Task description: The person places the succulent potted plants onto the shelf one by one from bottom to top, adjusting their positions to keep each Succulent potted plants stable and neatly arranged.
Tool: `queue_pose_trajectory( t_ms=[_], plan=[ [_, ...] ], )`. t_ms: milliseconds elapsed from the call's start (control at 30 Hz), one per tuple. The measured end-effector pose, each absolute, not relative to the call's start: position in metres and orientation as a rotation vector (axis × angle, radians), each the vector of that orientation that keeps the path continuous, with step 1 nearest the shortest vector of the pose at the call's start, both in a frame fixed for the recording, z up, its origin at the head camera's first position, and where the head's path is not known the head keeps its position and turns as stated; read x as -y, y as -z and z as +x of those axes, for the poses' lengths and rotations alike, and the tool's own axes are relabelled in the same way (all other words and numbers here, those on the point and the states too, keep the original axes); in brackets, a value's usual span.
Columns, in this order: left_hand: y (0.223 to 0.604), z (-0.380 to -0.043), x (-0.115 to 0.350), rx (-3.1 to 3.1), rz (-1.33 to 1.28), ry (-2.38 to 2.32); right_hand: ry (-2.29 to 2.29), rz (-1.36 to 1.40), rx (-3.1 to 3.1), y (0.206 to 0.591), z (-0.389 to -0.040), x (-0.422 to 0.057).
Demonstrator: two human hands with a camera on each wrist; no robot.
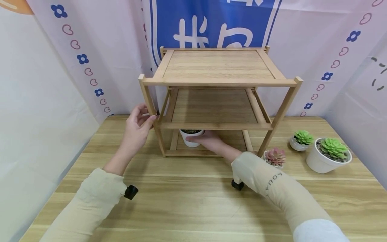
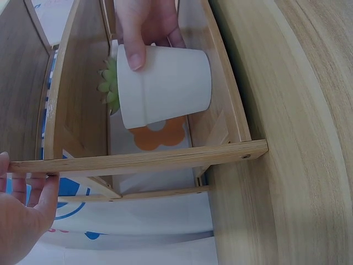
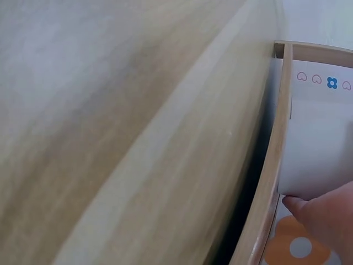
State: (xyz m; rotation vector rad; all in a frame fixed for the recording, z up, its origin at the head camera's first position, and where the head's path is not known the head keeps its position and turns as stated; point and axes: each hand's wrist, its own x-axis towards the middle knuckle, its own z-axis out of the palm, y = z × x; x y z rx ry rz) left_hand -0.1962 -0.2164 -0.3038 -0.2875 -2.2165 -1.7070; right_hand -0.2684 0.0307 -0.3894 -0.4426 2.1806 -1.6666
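Observation:
A three-tier wooden rack stands on the table. My left hand holds its front left post, thumb on the near side and fingers behind. Reaching in between the lower tiers, my right hand grips a white flowerpot above the bottom shelf. The left wrist view shows the pot's smooth side, with the right thumb pressed near its rim and a green succulent in it. In the head view the middle shelf hides that plant. Only part of the right hand shows in the right wrist view.
Right of the rack stand a pink succulent in a small pot, a small green succulent and a larger one in a white pot. A patterned curtain hangs behind the rack. The wooden table extends in front.

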Motion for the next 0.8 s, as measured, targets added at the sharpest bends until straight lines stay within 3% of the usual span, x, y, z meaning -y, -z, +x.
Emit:
queue_pose_trajectory(
  t_ms=[800],
  plan=[
    [0.305, -0.196, 0.217, 2.218, -0.300, 1.705, 1.595, -0.596, -2.140, 0.384, -0.267, -0.049]
  ],
)
